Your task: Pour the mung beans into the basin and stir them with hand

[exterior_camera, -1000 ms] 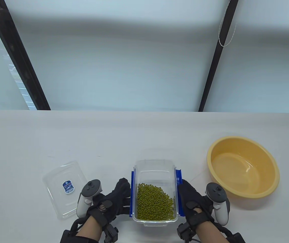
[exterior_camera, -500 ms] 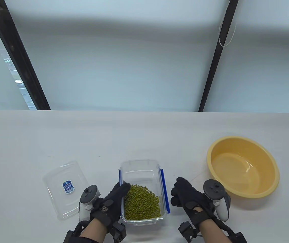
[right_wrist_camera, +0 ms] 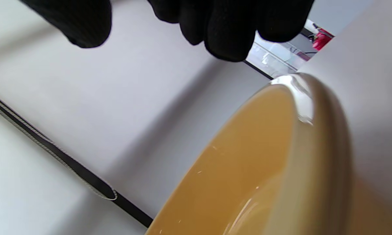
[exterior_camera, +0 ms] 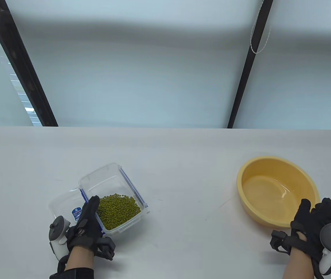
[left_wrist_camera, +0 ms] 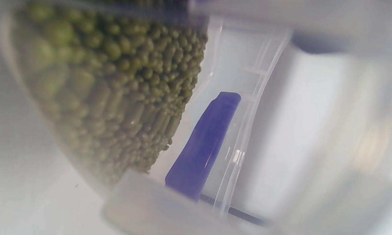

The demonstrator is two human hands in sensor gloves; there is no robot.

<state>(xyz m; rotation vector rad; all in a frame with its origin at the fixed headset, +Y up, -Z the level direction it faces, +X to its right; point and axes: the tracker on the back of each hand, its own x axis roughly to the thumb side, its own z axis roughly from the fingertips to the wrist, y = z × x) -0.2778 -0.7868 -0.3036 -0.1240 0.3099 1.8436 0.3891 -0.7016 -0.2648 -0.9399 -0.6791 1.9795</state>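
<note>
A clear plastic container [exterior_camera: 107, 178] with blue side clips holds a heap of green mung beans [exterior_camera: 119, 207]. It sits tilted at the table's front left. My left hand [exterior_camera: 87, 216] grips its near-left wall. The left wrist view shows the mung beans [left_wrist_camera: 117, 81] and a blue clip [left_wrist_camera: 205, 143] through the clear wall. The yellow basin [exterior_camera: 270, 189] stands at the right, with no beans in it. My right hand [exterior_camera: 313, 218] hovers at its near right rim, fingers [right_wrist_camera: 228, 29] loosely curled above the basin [right_wrist_camera: 264, 163], holding nothing.
The container's clear lid [exterior_camera: 62, 203] lies flat under and beside the container, with its blue label [exterior_camera: 77, 213] showing. Black window bars [exterior_camera: 241, 87] rise behind the table's far edge. White tabletop [exterior_camera: 188, 197] stretches between container and basin.
The container has moved left from the table's front centre, carried by my left hand alone, and now overlaps the lid. My right hand let go of it and moved right to the basin.
</note>
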